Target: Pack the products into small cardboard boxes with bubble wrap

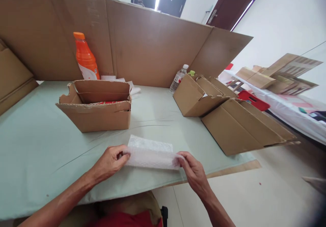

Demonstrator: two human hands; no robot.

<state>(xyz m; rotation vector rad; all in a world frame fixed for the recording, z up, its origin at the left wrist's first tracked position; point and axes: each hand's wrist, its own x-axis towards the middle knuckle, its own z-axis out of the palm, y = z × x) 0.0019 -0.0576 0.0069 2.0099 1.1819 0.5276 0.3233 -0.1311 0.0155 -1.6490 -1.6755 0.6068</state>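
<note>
A: What are the hands doing right now?

B: Both are on a white bubble-wrap sheet (150,154) lying near the front edge of the bench (33,142). The left hand (110,162) pinches the sheet's left end between thumb and fingers; the right hand (194,172) pinches the right end the same way.

A: Flat or lifted?

B: The near edge looks raised a little off the green cover, the far edge rests on it. I'd judge this as the folding or straightening step, with the sheet stretched between the two pinches.

A: What's around it?

B: Just behind sits an open cardboard box (98,106) with something red inside. An orange bottle (86,57) stands behind that, against the cardboard screen (152,43). To the right lie two more boxes (216,111), tipped on their sides, with a clear water bottle (178,78) beside them.

A: And the next move?

B: Likely it calls for both pinches to hold evenly, so the thin sheet stays square and doesn't slip.
</note>
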